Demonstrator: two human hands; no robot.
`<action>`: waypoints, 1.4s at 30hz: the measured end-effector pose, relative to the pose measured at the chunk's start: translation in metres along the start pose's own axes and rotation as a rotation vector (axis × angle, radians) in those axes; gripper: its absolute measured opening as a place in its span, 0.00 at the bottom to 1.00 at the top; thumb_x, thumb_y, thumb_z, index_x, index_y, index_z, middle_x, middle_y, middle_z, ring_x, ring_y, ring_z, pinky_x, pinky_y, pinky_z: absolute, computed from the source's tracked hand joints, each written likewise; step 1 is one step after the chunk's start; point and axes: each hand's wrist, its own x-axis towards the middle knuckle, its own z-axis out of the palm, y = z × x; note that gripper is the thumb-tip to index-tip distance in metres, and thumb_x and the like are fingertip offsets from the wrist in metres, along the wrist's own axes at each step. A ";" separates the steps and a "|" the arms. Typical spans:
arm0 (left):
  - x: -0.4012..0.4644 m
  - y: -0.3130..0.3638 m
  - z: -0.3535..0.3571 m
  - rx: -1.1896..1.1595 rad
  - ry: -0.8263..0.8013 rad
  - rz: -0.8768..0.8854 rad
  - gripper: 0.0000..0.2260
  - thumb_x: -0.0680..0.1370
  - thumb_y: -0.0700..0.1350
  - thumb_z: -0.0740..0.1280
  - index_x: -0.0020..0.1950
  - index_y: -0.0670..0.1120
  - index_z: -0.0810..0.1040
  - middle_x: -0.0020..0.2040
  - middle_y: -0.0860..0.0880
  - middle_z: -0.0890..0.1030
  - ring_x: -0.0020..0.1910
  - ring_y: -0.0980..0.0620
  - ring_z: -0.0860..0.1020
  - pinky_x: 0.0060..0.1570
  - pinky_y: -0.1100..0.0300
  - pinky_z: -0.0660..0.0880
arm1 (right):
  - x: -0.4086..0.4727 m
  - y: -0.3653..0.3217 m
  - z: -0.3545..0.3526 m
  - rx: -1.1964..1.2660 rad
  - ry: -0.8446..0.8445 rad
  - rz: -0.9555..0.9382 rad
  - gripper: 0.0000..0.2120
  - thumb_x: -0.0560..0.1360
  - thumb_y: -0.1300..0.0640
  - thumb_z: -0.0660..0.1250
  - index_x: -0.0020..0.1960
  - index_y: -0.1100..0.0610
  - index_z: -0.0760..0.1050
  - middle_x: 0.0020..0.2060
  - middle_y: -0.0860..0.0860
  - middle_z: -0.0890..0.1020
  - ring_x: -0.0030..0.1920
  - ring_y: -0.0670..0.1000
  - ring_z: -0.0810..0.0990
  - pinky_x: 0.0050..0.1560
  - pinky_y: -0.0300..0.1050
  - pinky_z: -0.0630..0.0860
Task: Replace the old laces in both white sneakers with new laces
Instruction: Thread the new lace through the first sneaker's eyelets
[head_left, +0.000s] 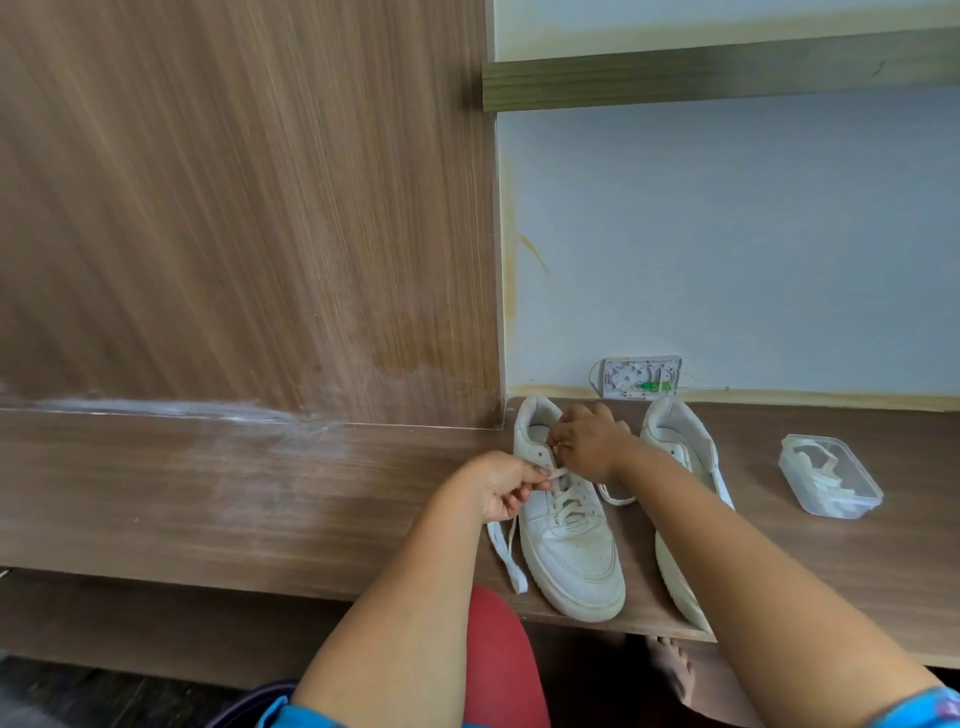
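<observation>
We pinch the lace (558, 474) w/ left hand (501, 486), right hand (589, 441) gripping the left sneaker's (566, 525) eyelet area on the shelf (311, 499); lace is soft, light & floppy, so prob best held near the tip.

We see two white sneakers side by side near the worktop's back edge, toes toward its front edge. The left sneaker (566, 525) is partly laced, its white lace (506, 551) trailing loose alongside. The right sneaker (680, 447) is partly hidden.
</observation>
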 end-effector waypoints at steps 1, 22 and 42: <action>0.000 -0.001 -0.001 0.005 0.002 0.003 0.06 0.80 0.41 0.65 0.43 0.46 0.75 0.40 0.51 0.78 0.28 0.60 0.65 0.22 0.72 0.59 | 0.001 -0.001 -0.002 -0.051 -0.031 -0.007 0.17 0.80 0.49 0.54 0.67 0.43 0.71 0.69 0.50 0.65 0.70 0.58 0.59 0.66 0.59 0.63; 0.011 0.009 0.002 0.443 0.299 0.558 0.13 0.81 0.40 0.62 0.64 0.49 0.75 0.65 0.49 0.68 0.61 0.50 0.72 0.62 0.55 0.73 | 0.012 0.007 0.006 0.574 -0.004 -0.002 0.13 0.83 0.52 0.55 0.41 0.48 0.71 0.38 0.45 0.73 0.42 0.48 0.73 0.40 0.39 0.67; -0.003 0.001 -0.007 0.626 0.231 0.447 0.28 0.74 0.51 0.73 0.69 0.44 0.67 0.66 0.46 0.68 0.62 0.48 0.73 0.64 0.52 0.72 | -0.007 0.028 0.015 0.542 0.427 0.101 0.19 0.81 0.53 0.57 0.71 0.54 0.61 0.64 0.62 0.68 0.56 0.62 0.75 0.56 0.49 0.70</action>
